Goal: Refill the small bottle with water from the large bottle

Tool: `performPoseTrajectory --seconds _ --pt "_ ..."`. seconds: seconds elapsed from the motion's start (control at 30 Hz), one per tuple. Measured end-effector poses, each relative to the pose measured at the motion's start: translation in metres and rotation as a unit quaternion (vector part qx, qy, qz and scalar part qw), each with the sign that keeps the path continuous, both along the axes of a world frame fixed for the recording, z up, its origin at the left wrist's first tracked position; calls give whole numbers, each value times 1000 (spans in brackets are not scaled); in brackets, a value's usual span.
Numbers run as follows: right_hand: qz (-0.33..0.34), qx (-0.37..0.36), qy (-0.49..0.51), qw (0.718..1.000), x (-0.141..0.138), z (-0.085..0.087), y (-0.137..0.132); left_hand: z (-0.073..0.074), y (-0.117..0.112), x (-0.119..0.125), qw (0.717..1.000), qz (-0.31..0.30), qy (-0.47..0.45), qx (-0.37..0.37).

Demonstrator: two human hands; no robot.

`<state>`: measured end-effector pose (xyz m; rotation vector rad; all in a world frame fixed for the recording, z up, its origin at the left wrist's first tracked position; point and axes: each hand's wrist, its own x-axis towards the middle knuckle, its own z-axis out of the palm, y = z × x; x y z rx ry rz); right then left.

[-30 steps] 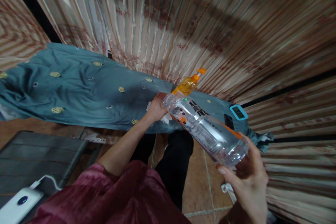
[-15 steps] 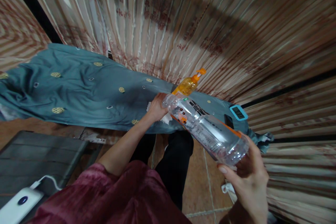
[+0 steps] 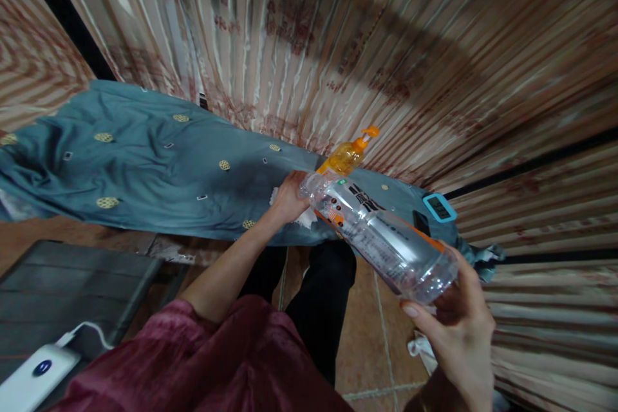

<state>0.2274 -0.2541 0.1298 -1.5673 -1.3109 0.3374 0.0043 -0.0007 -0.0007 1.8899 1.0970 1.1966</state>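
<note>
My right hand (image 3: 456,328) grips the base of a clear plastic bottle (image 3: 381,238) with an orange-and-white label, tilted so its neck points away toward my left hand. My left hand (image 3: 288,196) is closed at the bottle's neck, pressing a white tissue or cloth (image 3: 305,219) against the blue-grey patterned cloth (image 3: 159,167) that covers the surface. An orange pump bottle (image 3: 348,153) stands upright just behind the clear bottle's neck.
A teal-framed device (image 3: 439,206) and a dark phone (image 3: 421,223) lie on the cloth at the right. Striped curtains (image 3: 386,45) hang behind. A white power bank (image 3: 36,373) with cable rests on a dark surface at lower left. Tiled floor below.
Almost nothing differs; the clear bottle and both hands stay in the same place, with only a slight shift of view.
</note>
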Motion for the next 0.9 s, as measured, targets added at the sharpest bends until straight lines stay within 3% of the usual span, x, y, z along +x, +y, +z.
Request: performPoseTrajectory --seconds 0.47,0.9 --pt "0 -7 -6 1000 -3 5 0 7 -3 0 1000 3 2 -15" --pt "-6 -8 -29 1000 2 2 0 4 -2 -1 1000 0 3 -11"
